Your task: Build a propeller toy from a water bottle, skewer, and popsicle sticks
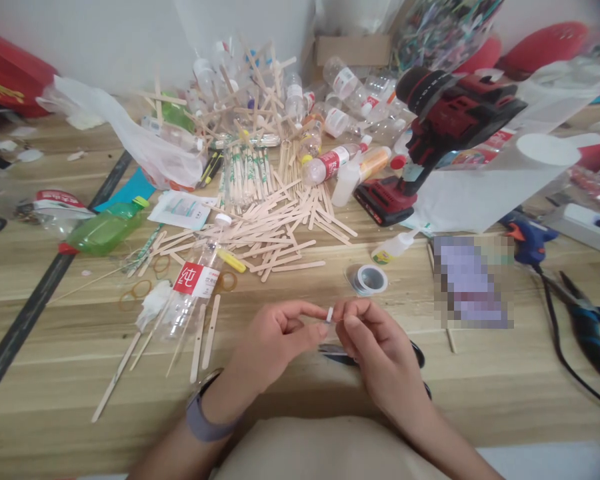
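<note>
- Craft sticks [275, 243], plastic bottles [197, 280] and a red power drill [443, 120] crowd a wood-grain table [70, 347] before a pale wall [125, 40].
- A person's left hand [277, 333], a banded watch [213, 417] at its wrist, pinches a small white piece [330, 313] between thumb and index finger, near a round spool [373, 281].
- The right hand [380, 340] curls beside it, fingertips drawn together; whether they grip anything cannot be told.

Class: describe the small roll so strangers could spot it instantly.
Find the large red-and-black drill on the table. From its base, come nearer, past the yellow-labelled bottle, to the small roll just beyond the right hand. Unlike that bottle, it shows a pale ring around a dark centre.
</note>
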`<state>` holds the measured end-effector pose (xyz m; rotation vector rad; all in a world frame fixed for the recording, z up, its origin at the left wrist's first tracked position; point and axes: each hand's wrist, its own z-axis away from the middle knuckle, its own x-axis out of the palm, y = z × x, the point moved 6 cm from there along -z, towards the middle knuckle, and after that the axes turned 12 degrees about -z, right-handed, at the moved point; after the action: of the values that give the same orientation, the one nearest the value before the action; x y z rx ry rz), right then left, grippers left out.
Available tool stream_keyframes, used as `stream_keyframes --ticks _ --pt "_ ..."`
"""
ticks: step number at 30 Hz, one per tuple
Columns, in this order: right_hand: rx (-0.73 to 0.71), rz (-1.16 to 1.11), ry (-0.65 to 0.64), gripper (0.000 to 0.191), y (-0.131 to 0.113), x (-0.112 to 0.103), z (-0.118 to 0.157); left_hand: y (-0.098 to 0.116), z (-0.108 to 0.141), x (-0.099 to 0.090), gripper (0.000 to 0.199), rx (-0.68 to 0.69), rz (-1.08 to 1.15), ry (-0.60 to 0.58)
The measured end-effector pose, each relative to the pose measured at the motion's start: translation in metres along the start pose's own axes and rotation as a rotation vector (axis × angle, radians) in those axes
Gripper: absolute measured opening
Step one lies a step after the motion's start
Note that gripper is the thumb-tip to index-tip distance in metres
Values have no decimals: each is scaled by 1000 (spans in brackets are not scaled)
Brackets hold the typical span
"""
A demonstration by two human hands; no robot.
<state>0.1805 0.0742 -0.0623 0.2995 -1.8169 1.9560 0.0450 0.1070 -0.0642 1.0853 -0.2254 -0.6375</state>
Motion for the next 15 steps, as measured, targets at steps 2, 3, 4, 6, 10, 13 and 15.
stream_keyframes --ticks 2,3,4,6,10,13,15 --pt "-62 100 -22 22 -6 2 2 2 -1 1 27 -3 44 -5" --pt "-98 153 -38 20 -8 3 4 3 -1 2 24 -1 68 -6" --pt "-137 207 -55 18 -11 5 5 4 -1 2 22 0 87 -4" --pt "-223 321 -90 16 -16 7 8 6 -2 3 20 -5 99 0" --pt "-359 507 -167 15 -21 12 13 4 -3 6 22 -10 73 5" --pt "-393 588 -200 16 -21 13 14 4 -1 5 20 23 -21 41" --pt "-393 622 -201 16 -21 13 15 6 1 3 19 32 -123 81"
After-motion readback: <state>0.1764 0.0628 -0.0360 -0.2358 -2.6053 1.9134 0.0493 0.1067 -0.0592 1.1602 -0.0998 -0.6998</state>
